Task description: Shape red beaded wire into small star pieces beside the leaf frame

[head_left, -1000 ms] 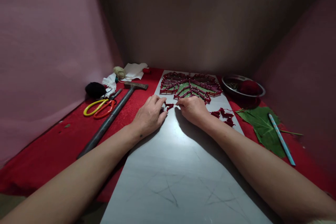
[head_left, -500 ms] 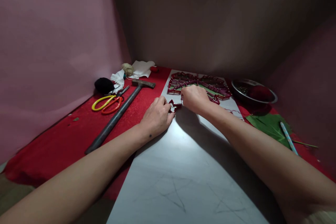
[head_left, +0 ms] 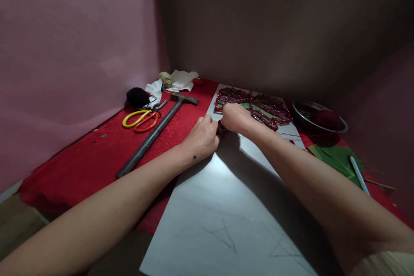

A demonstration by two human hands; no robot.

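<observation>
My left hand (head_left: 204,139) rests at the left edge of the white board (head_left: 223,181), its fingers bent beside a small dark red star outline (head_left: 221,128). Just right of it, my right hand (head_left: 235,117) is closed over the star's right side; whatever its fingertips pinch is hidden. The two hands nearly touch and cover most of the star. Beyond them, a larger pattern of dark red thread wound round nails (head_left: 271,110) lies on the board, with green showing between the threads.
On the red cloth (head_left: 93,159) at left lie a hammer (head_left: 155,133), scissors (head_left: 142,120), black yarn (head_left: 137,97) and a cream ball (head_left: 165,79). At right are a metal bowl (head_left: 318,116), a green leaf (head_left: 338,159) and a pen (head_left: 359,175).
The view has shifted, so the scene sits a little further right. My right hand has moved left toward my left hand, over the small star, which is now mostly covered.
</observation>
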